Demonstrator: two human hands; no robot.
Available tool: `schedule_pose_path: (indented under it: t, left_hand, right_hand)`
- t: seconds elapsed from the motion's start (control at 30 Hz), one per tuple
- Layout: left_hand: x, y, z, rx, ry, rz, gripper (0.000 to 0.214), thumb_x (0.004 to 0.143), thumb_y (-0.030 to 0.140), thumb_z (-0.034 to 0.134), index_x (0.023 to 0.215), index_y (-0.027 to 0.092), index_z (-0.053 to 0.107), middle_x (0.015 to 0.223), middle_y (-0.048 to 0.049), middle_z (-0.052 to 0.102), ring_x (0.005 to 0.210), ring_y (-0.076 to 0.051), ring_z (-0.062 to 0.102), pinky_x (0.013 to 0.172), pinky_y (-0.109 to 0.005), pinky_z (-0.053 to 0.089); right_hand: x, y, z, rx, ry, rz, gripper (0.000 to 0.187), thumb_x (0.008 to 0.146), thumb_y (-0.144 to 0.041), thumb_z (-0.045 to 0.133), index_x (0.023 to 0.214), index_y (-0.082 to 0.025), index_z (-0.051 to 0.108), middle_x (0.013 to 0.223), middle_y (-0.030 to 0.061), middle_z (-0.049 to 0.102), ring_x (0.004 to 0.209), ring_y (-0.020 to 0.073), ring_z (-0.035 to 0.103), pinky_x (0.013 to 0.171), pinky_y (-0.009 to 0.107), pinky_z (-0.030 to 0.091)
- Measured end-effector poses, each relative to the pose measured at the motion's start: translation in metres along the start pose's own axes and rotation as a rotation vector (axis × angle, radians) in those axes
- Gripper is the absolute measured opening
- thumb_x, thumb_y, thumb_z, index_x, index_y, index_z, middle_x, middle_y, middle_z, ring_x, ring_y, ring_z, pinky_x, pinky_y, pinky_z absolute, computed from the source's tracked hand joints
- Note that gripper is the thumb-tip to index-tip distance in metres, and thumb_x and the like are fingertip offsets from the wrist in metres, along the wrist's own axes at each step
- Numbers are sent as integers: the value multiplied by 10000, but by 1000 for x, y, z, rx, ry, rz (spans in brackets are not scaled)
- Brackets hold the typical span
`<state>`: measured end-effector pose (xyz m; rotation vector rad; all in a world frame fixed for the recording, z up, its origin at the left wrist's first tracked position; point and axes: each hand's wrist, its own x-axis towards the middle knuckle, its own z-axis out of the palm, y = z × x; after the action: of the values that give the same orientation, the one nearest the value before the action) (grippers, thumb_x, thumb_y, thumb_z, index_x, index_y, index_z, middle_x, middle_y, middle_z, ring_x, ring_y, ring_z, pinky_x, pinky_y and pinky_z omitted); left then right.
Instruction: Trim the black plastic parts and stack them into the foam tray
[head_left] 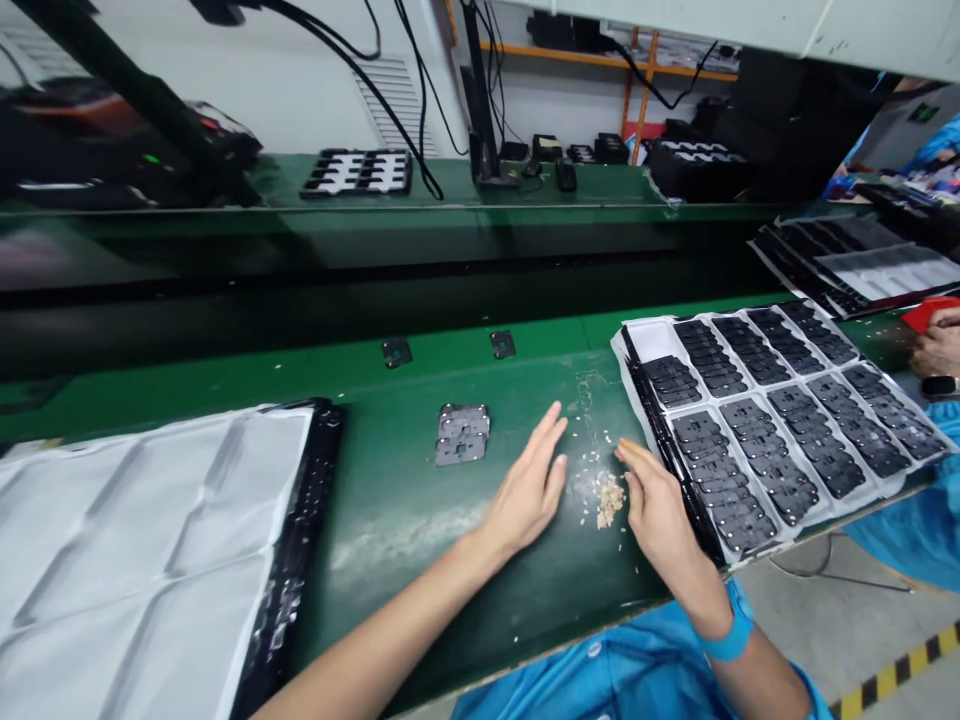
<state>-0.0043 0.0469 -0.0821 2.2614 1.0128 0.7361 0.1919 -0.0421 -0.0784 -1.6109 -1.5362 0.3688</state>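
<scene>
A small heap of tiny beige pieces (610, 500) lies on the green table (420, 540), with loose bits scattered around and beyond it. My left hand (527, 487) is to the left of the heap, fingers stretched out and thumb apart, holding nothing. On the heap's right side is my right hand (658, 500), its fingers extended and slightly bent, also without anything visible in it. Farther left sits a small overlapping stack of flat dark plates (462, 434). Two single dark plates, a left one (397, 351) and a right one (503, 344), lie toward the back.
At right, a white-lined tray (651, 337) holds rows of dark plates. A large white compartment tray (142, 540) occupies the left. Behind runs a dark trough (450, 290) below a raised ledge. Another person's hand (937, 345) is at the far right.
</scene>
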Motion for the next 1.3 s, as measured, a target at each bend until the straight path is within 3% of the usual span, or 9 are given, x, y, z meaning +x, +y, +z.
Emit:
schedule_pose_path:
  t: [0.13, 0.3, 0.47, 0.57, 0.7, 0.87, 1.07, 1.2, 1.3]
  left_hand:
    - [24, 3, 20, 65, -48, 0, 547, 1084, 279, 391, 1613, 143, 371, 1732, -188, 305, 1610, -317, 263, 1303, -599, 281]
    - [35, 20, 39, 59, -119, 127, 506, 1099, 268, 328, 1588, 199, 436, 1700, -103, 408, 1567, -191, 383, 1277, -409, 397]
    - [55, 0, 25, 162, -69, 48, 572, 1085, 302, 354, 1600, 57, 383, 1707, -239, 331, 1620, -349, 217, 1306, -660, 214]
    - [39, 6, 31, 188, -154, 99, 605, 1065, 334, 421, 1592, 38, 402, 1691, -252, 352, 1609, -357, 245, 1311, -632, 227]
    - [18, 23, 34, 155, -278, 222, 568, 1080, 311, 382, 1634, 186, 375, 1698, -90, 401, 1595, -189, 312, 1321, -413, 305]
    - [37, 18, 28, 184, -227, 135, 583, 1093, 282, 323, 1606, 8, 364, 1702, -246, 321, 1622, -306, 209, 1332, -587, 198]
    - [9, 19, 22, 131, -314, 231, 530, 1086, 267, 367, 1601, 155, 428, 1658, -99, 470, 1571, -185, 368, 1321, -408, 310]
    - [-9, 19, 22, 150, -189, 79, 614, 1098, 250, 327, 1681, 102, 202, 1722, -194, 304, 1620, -282, 221, 1324, -585, 246]
    - [-15, 22, 28, 112, -200, 106, 652, 1084, 229, 364, 1698, 155, 156, 1725, -155, 325, 1609, -258, 267, 1322, -533, 292]
  right_hand:
    - [7, 3, 1, 32, 42, 1, 361, 994, -83, 478, 1189, -183, 765, 1146, 143, 773, 1040, 261, 758, 951, 434, 650]
    - [3, 2, -2, 40, 78, 14, 282, 971, -87, 527, 1088, -203, 755, 1051, 112, 750, 956, 242, 744, 853, 377, 658]
    - [-16, -3, -8, 3, 114, 35, 333, 1035, -155, 496, 1302, -206, 689, 1287, 152, 706, 1216, 286, 681, 1059, 474, 581]
    - [-31, -3, -3, -33, 101, 66, 417, 1076, -217, 466, 1480, -204, 567, 1510, 172, 587, 1420, 299, 554, 1167, 520, 502]
    - [-44, 0, 8, -40, 45, 115, 512, 1105, -268, 416, 1610, -181, 394, 1649, 179, 440, 1538, 292, 417, 1249, 555, 400]
    - [-33, -3, 17, -7, 17, 117, 560, 1123, -279, 354, 1666, -172, 266, 1710, 170, 346, 1592, 260, 322, 1286, 536, 342]
    - [-10, 1, 16, -29, 86, 110, 584, 1133, -315, 325, 1686, -161, 218, 1735, 170, 298, 1604, 274, 296, 1298, 564, 298]
    - [-8, 1, 25, 35, 4, 108, 603, 1130, -343, 335, 1687, -138, 229, 1733, 172, 308, 1601, 279, 307, 1294, 540, 319]
    - [-13, -2, 28, 185, -83, 118, 583, 1135, -345, 328, 1686, -172, 246, 1717, 142, 360, 1579, 247, 365, 1276, 483, 370]
